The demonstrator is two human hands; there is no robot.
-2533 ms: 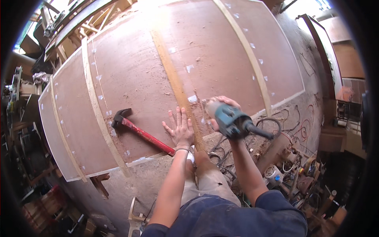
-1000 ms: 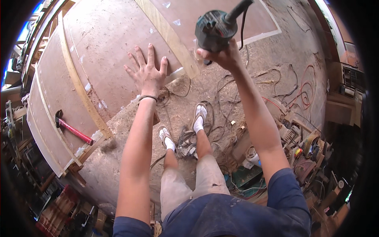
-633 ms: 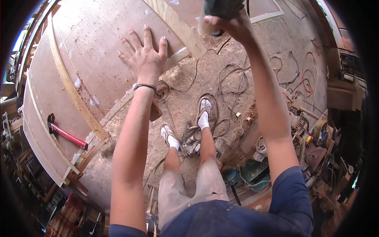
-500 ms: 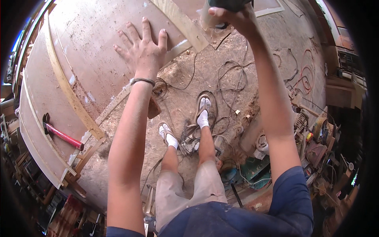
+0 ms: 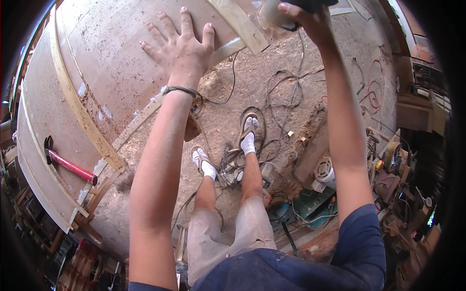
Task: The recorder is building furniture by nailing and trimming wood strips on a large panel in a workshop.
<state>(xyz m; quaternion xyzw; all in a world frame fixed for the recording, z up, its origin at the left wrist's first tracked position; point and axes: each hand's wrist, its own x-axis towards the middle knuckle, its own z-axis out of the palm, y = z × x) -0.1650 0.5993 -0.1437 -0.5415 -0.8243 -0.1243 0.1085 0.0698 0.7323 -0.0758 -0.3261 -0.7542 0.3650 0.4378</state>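
Observation:
My left hand (image 5: 187, 56) lies palm down with spread fingers on a large, brownish wooden panel (image 5: 116, 46) strewn with shavings. A cord passes close to that wrist, where a dark band sits. At the top edge, my right hand (image 5: 315, 22) is wrapped round a power tool (image 5: 279, 15) with a dark top and a pale, blurred lower body. Its kind cannot be made out because the frame cuts it off. The tool is beside the end of a pale wooden strip (image 5: 240, 22) that crosses the panel. A red-handled hammer (image 5: 73, 166) rests on the panel's left part.
Another long wooden strip (image 5: 80, 99) curves along the panel. Black cables (image 5: 286, 99) loop over the dusty floor around my sandalled feet (image 5: 249, 131). To the right are a board (image 5: 310, 150), a green case (image 5: 313, 206) and piled tools and scrap (image 5: 388, 179).
The view has shifted slightly, so the hammer and panel edge sit further left. My right hand and the tool appear higher and further right. My left hand stays flat on the panel.

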